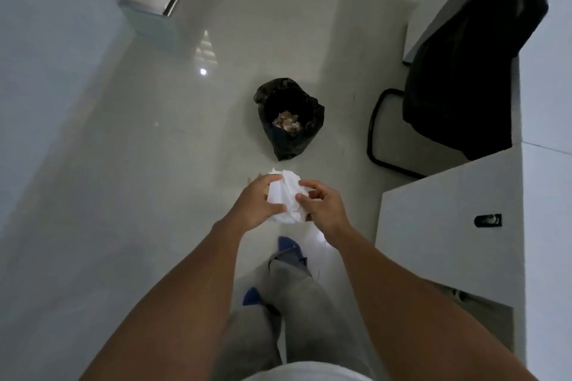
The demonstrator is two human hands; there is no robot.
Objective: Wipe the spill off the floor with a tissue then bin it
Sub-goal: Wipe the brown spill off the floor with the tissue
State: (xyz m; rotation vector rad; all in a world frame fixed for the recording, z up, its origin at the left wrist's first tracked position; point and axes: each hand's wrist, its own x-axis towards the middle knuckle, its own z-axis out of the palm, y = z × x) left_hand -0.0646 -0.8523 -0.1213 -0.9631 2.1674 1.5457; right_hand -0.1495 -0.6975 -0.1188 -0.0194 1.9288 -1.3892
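Frame centre: left hand [258,201] and right hand [320,204] both closed around a crumpled white tissue [286,195], held above the floor [154,148]. The bin [289,119] stands just beyond; best to step closer, then drop it squarely inside.

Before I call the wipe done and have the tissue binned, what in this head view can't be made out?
- Floor under the hands: covered by the left hand, right hand and tissue; any spill there is hidden.
- Underside of the tissue: faces away, so wet or dry cannot be told.
- Bin contents: pale scraps, too small and dark to identify.
- Chair: cut off by the desk.
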